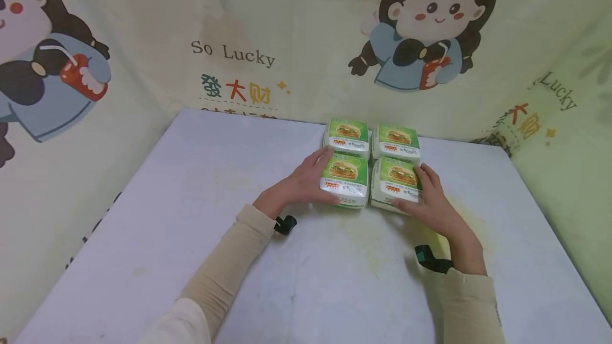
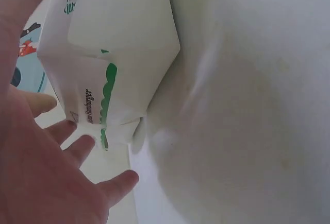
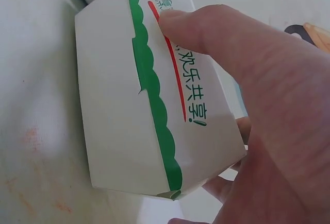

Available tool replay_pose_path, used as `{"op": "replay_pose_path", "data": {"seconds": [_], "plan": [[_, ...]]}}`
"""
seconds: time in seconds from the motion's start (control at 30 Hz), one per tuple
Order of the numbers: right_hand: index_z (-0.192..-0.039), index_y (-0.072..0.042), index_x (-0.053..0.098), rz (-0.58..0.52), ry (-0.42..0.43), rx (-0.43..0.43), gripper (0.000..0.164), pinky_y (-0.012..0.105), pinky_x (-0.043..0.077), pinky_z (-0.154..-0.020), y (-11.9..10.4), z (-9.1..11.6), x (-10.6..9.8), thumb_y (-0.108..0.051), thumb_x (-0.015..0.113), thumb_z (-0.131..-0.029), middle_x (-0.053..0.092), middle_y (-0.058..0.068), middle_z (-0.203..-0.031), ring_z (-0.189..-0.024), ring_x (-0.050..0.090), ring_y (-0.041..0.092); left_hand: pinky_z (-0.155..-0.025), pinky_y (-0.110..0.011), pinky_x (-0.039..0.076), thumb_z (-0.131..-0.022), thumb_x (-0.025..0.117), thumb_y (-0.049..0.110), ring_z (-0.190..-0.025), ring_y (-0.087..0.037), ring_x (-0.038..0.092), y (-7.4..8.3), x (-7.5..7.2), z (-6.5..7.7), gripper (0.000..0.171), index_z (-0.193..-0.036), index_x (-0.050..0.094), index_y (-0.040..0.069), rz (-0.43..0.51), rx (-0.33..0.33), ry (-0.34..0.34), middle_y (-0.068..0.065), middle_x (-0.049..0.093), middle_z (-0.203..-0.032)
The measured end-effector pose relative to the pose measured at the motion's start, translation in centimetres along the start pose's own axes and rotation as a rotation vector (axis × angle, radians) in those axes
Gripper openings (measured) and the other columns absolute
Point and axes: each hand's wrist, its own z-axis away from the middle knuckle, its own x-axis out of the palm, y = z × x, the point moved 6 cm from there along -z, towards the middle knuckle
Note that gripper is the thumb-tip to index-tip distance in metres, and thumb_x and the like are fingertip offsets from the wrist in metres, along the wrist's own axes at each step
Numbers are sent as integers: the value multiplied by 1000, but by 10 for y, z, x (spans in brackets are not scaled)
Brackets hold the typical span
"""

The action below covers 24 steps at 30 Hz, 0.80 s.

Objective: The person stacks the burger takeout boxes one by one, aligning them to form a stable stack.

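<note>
Several burger boxes in green and white stand in a tight two-by-two block. My left hand (image 1: 306,182) is at the left side of the front left burger box (image 1: 344,179). Its thumb lies along the box's front, and its fingers reach toward the back corner, spread and fairly straight in the left wrist view. With my right hand (image 1: 437,206) I hold the front right burger box (image 1: 397,180), thumb on the front face and fingers around the right side. Behind these sit the back left burger box (image 1: 347,137) and the back right burger box (image 1: 396,142).
The boxes stand near the far edge of a white table (image 1: 229,174). Right behind that edge hangs a printed cloth (image 1: 306,41) with cartoon figures and lettering, which also covers the sides.
</note>
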Motion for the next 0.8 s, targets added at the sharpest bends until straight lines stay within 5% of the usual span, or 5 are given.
{"op": "replay_pose_path", "data": {"seconds": [0.37,0.8], "plan": [[-159,-6,-4,-27,-8,7,113,73,22,-111,4,-1,2,-48,72,-86,-18,17,-164,-149,2,49,-121,-42,28,-75,80,54,-150,-20,17,-2,-4,1,117,-161,8,22,35,24,-47,0,6,-165],[-158,-8,-7,-32,-19,2,114,75,21,-110,6,-1,3,-49,72,-86,-20,15,-164,-149,0,49,-115,-44,38,-70,85,51,-136,-21,38,-9,-20,13,113,-158,22,19,65,-9,21,-3,27,-157]]}}
